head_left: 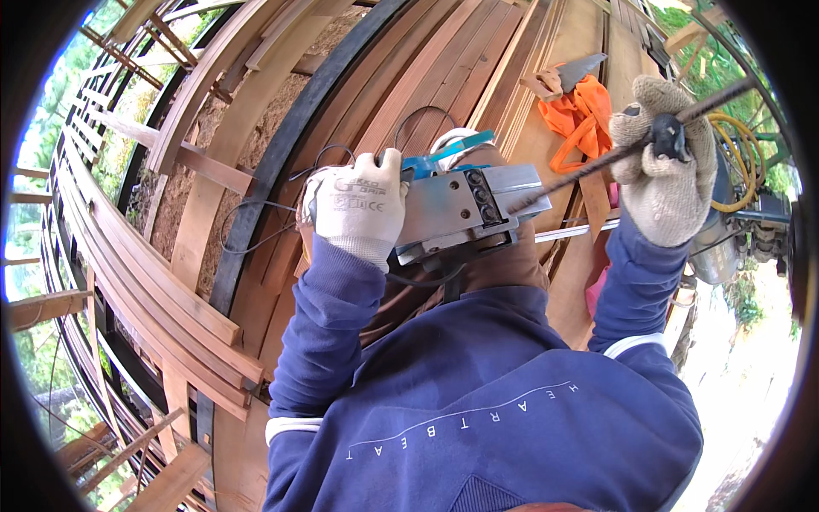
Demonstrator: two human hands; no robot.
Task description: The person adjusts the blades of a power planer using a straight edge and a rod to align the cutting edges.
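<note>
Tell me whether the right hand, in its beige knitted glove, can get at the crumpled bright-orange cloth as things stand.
Probably not without letting go: the right hand appears to grip the dark, ribbed metal rod. Otherwise, the orange cloth looks nearby and mostly uncovered.

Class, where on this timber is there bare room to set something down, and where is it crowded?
Bare: the upper stretch of reddish planks, bordered by the dark curved beam on the left, pale boards on the right and a thin wire loop below. Crowded: around the tool, left hand and orange cloth.
</note>
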